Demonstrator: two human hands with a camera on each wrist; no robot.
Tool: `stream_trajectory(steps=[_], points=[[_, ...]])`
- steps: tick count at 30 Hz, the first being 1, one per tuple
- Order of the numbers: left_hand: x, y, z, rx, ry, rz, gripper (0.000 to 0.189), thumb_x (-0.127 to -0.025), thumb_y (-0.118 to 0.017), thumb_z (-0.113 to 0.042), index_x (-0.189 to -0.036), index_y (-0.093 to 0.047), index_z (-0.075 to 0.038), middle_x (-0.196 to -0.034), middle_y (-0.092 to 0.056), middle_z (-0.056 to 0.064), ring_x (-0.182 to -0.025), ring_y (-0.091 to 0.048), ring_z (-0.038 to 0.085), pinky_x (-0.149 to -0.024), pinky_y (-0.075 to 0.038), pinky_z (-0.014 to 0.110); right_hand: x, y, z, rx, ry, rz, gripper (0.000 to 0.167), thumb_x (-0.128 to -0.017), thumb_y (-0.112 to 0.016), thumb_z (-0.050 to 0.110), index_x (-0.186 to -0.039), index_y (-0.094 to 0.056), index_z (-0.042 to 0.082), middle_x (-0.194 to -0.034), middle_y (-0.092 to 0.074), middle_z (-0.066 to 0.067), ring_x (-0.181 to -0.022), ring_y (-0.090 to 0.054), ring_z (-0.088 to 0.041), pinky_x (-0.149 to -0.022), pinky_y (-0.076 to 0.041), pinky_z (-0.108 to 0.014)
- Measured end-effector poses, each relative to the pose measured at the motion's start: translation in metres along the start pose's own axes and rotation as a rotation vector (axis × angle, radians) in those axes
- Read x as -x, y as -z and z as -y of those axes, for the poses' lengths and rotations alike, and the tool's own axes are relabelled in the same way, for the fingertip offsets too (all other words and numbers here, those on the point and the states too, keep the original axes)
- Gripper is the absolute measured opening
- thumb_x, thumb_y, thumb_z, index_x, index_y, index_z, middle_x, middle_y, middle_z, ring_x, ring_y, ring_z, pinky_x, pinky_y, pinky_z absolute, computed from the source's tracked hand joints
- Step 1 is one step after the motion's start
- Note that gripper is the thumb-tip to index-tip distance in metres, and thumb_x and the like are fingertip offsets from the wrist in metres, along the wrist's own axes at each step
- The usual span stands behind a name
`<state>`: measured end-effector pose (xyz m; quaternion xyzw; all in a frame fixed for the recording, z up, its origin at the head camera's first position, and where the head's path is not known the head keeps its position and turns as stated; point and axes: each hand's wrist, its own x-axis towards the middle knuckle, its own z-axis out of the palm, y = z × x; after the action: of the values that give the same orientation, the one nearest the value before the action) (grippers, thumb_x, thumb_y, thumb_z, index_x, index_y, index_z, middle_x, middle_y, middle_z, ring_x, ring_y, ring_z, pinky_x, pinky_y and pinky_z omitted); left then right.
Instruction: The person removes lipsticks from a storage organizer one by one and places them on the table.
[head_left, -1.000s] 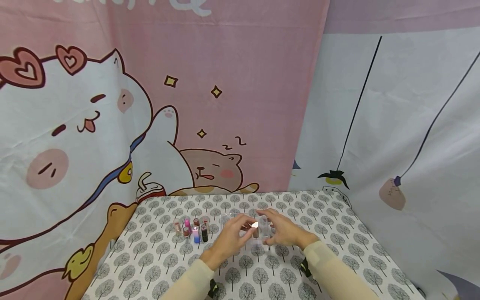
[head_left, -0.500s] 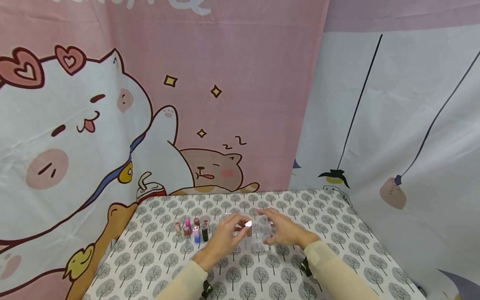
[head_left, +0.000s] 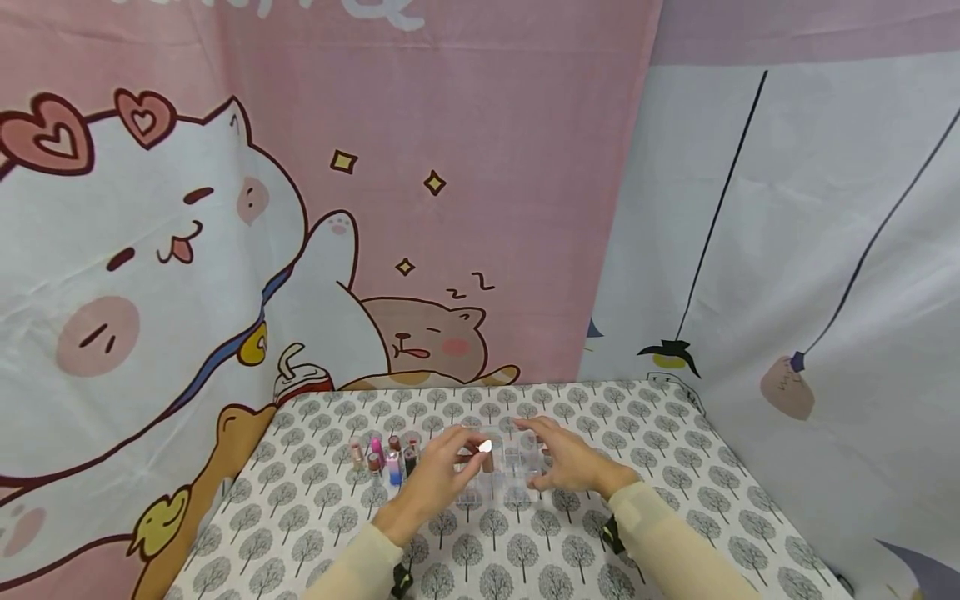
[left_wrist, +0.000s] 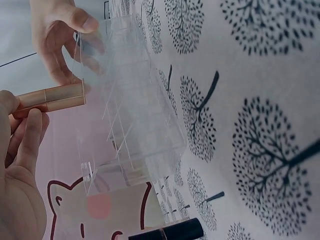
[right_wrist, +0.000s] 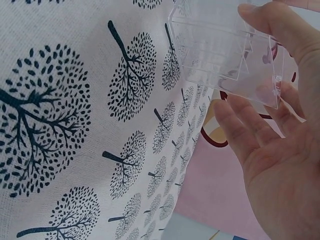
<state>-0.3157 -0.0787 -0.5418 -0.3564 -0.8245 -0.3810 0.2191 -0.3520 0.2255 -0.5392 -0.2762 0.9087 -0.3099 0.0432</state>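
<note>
My left hand (head_left: pixel 437 472) pinches a copper-gold lipstick tube (left_wrist: pixel 52 97) between thumb and fingers. In the left wrist view the tube lies level in the picture, its free end by the top of a clear plastic organizer (left_wrist: pixel 135 80) with divided compartments. In the head view the lipstick (head_left: pixel 488 461) is over the organizer's middle. My right hand (head_left: pixel 566 460) grips the organizer's right end, thumb on one side and fingers round the other, as the right wrist view shows across the clear wall (right_wrist: pixel 215 45). Some of the organizer is hidden behind my left hand.
Left of the organizer, several lipsticks stand in a cluster, among them a pink one (head_left: pixel 377 450) and a blue-and-pink one (head_left: pixel 394 470). A black lipstick (left_wrist: pixel 180 231) stands nearest my left hand. The table has a tree-print cloth (head_left: pixel 465 550), with a cartoon curtain (head_left: pixel 510 208) behind.
My left hand has moved leftward over the organizer with the lipstick still pinched. The right hand has stayed at the organizer's right end.
</note>
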Motion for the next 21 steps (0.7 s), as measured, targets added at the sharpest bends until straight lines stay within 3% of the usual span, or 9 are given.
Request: stream_trajectory(steps=[15, 21], points=[[0.014, 0.020, 0.004, -0.023, -0.051, -0.068, 0.027, -0.103, -0.086, 0.000, -0.129, -0.077, -0.004, -0.120, -0.081, 0.008, -0.106, -0.082, 0.021, -0.092, -0.074, 0.026, 0.001, -0.001, -0.002, -0.015, -0.026, 0.003, 0.118, -0.087, -0.103, 0.027, -0.182, -0.034, 0.039, -0.178, -0.050, -0.008, -0.145, -0.068, -0.045, -0.114, -0.067, -0.065], [0.023, 0.028, 0.007, 0.001, 0.006, -0.059, 0.027, -0.104, -0.084, 0.002, -0.130, -0.078, -0.004, -0.121, -0.081, 0.009, -0.106, -0.082, 0.023, -0.091, -0.074, 0.026, 0.002, 0.000, -0.002, -0.041, -0.027, 0.016, 0.118, -0.089, -0.102, 0.026, -0.183, -0.033, 0.038, -0.180, -0.047, -0.010, -0.144, -0.068, -0.047, -0.115, -0.067, -0.066]])
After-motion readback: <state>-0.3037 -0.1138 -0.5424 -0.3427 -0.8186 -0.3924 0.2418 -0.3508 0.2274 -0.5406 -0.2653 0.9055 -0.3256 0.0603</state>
